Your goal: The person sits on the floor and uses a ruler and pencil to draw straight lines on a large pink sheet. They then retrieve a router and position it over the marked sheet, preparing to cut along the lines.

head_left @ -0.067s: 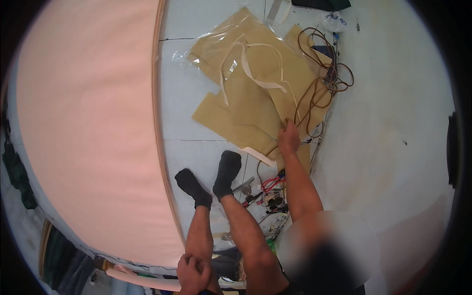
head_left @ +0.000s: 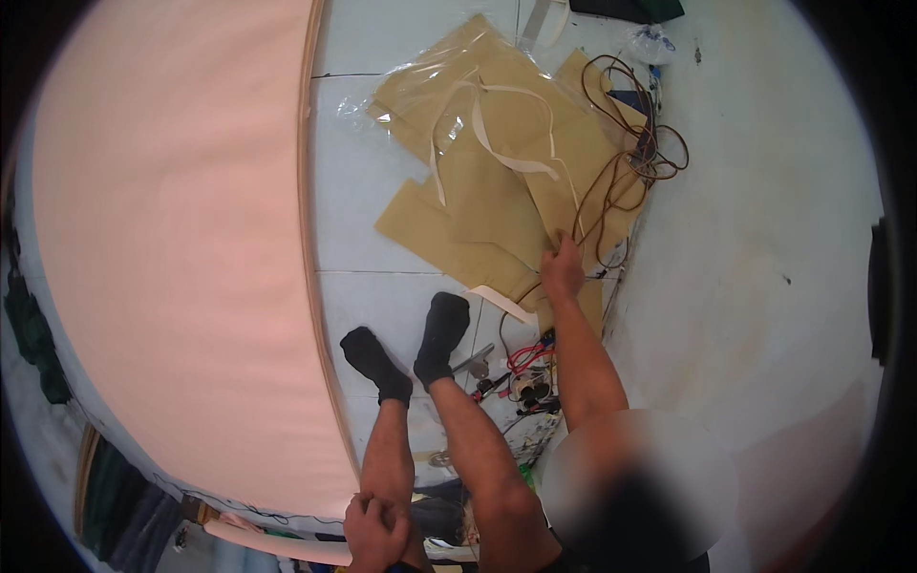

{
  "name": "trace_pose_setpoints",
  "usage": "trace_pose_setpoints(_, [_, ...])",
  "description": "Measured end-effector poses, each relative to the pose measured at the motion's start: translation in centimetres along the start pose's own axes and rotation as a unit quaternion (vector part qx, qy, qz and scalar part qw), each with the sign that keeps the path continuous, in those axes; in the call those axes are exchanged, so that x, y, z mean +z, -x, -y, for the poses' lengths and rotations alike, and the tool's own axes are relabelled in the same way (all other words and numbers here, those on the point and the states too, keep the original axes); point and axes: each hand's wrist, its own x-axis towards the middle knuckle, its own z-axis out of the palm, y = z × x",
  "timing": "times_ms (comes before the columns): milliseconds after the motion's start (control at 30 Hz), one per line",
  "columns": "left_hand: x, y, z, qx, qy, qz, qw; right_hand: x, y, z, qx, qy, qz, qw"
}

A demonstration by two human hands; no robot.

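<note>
Little has changed since the frame a moment earlier: the right hand sits at the same spot on the near edge of the tan sheets, so the reach looks settled on its mark and not in mid-travel. Its fingers are curled down where the brown cord runs over the sheet edge, and they seem closed on something there, but whether they pinch the cord, the sheet or both cannot be told from this height. The cord is thin and reddish-brown, looping in loose tangled coils across the far right corner of the sheets and trailing down to the hand. The sheets themselves are flat, stiff-looking cut panels, overlapping one another on the pale tiled floor, with clear plastic wrap over the far ones and white strips curling across the top. The left hand rests low by the left shin, fingers bunched together in a loose fist, holding nothing that shows. Both feet wear black socks and point toward the sheets. Beside the right forearm lies a small clutter of tools and red wires. A large pale pink panel with a wooden edge fills the left side, well apart from the hands.
</note>
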Motion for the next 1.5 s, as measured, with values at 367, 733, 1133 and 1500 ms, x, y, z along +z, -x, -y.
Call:
trace_pose_setpoints(367, [-0.1, -0.8, 0.5, 0.000, 0.035, -0.018, 0.999, 0.7, -2.0, 3.5, 0.189, -0.032, -0.014, 0.981])
trace_pose_setpoints(733, [-0.6, -0.8, 1.1, -0.011, 0.077, -0.028, 0.997, 1.8, -6.2, 11.6, -0.130, 0.058, -0.090, 0.986])
trace_pose_setpoints(1133, [-1.4, -0.6, 1.6, 0.006, 0.076, -0.070, 0.995, -1.1, -14.8, 20.5, -0.109, 0.276, 0.009, 0.955])
trace_pose_setpoints(1500, [3.1, 1.2, 4.0, 0.023, 0.181, -0.118, 0.976, -7.6, -17.7, 15.5, -0.132, 0.054, 0.129, 0.981])
